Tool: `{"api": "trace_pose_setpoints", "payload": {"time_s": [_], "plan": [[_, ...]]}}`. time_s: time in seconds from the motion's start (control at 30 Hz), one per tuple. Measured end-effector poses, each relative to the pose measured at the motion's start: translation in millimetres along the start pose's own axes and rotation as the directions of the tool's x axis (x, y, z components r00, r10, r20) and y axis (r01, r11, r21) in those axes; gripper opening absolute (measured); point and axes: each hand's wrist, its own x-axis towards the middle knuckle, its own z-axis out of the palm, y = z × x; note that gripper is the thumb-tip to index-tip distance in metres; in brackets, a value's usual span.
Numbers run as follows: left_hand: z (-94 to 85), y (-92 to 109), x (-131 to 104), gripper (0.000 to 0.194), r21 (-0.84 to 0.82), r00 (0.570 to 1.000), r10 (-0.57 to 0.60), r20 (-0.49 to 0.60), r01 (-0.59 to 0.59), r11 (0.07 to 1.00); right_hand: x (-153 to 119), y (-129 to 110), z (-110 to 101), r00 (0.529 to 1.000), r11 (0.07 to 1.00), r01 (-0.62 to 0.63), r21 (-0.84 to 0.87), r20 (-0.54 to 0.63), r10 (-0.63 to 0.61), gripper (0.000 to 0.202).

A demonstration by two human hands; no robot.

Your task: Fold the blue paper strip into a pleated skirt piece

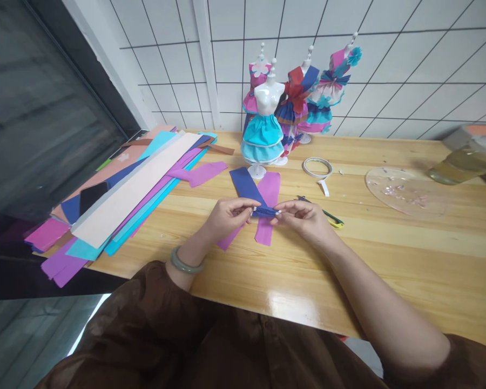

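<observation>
Between my two hands is a small gathered dark blue piece point(265, 212) with white bits at both ends. My left hand point(229, 217), a green bangle on its wrist, pinches the left end. The right end is pinched by the thumb and fingers of my right hand point(302, 218). Beneath and behind it, a flat blue strip point(244, 183) and a purple strip point(270, 186) lie crossed on the wooden table point(389, 270). Just beyond stands a white mannequin point(269, 97) in a tiered turquoise skirt point(262, 135).
Coloured sheets point(133, 186) are piled at the left, a dark phone point(92, 197) among them. More dressed mannequins point(297, 97) stand by the tiled wall. To the right are a tape roll point(317, 167), scissors point(334, 220), a clear plate point(405, 190) and a jar point(465, 162).
</observation>
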Motion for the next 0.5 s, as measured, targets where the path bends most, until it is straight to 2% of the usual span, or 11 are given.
{"api": "trace_pose_setpoints", "payload": {"time_s": [0.2,0.5], "plan": [[0.3,2.4,-1.1,0.024,0.09,0.998,0.067,0.006,-0.067,0.994,0.0,0.6,0.4,1.0,1.0,0.003,0.027,0.011,-0.003,0.022],[1.0,4.1,-1.1,0.026,-0.035,0.999,-0.029,0.041,0.031,0.999,-0.1,-2.2,3.9,0.999,0.998,-0.033,0.055,-0.016,0.034,0.025]]}}
